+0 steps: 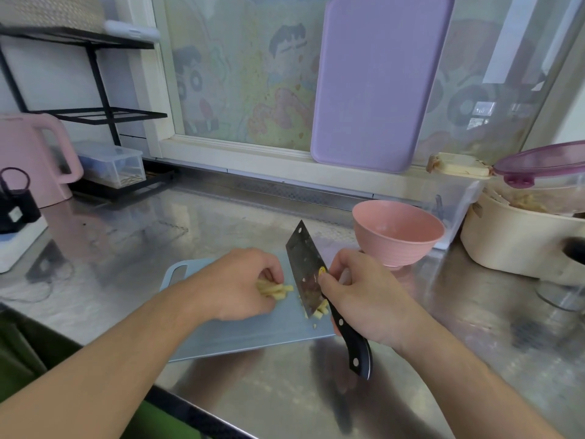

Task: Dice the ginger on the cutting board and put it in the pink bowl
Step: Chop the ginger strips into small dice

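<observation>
Head view, hidden: ginger strips (274,289) partly covered by left hand (240,285) fingers curled on them.
Ginger: on cutting board (240,335), strips pointing rightward toward cleaver (305,269).
Right hand (364,296): cleaver handle gripped.
Pink bowl (397,232): on desk beyond.

Left hand (242,282) holding pale yellow ginger sticks (274,289) on a light blue plastic cutting board (240,335), right hand (367,296) gripping a black-handled steel cleaver (308,270), small ginger cubes (320,309) by the blade, empty pink round bowl (397,232) just behind
</observation>
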